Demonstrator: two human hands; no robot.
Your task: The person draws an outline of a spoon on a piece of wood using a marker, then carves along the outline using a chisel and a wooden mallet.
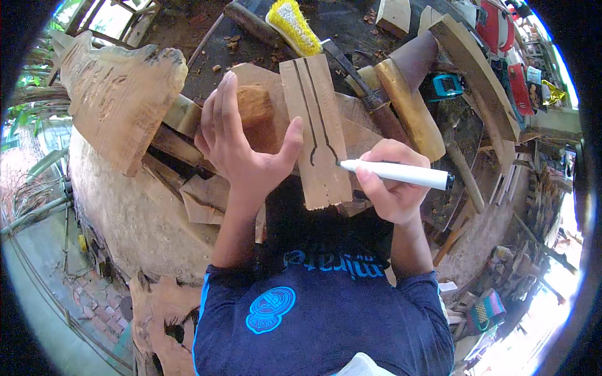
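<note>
A flat wooden board (329, 178) lies lengthwise in front of me, with two long dark lines drawn down it that flare into a wider curve near its close end. My right hand (396, 182) grips a white marker (401, 172), whose tip touches the board at the right-hand curve. Spread beside the board's left edge is my left hand (251, 141), fingers apart, with its thumb at the edge. Behind that hand stands a brown wooden block (256, 109).
A large carved wood slab (122, 100) is at the left. Beyond the board lie a yellow-and-white brush (293, 28), a hammer-like tool (351, 69) and a rounded wooden piece (411, 109). A teal tape measure (446, 86) sits farther right, near a long curved timber (483, 81).
</note>
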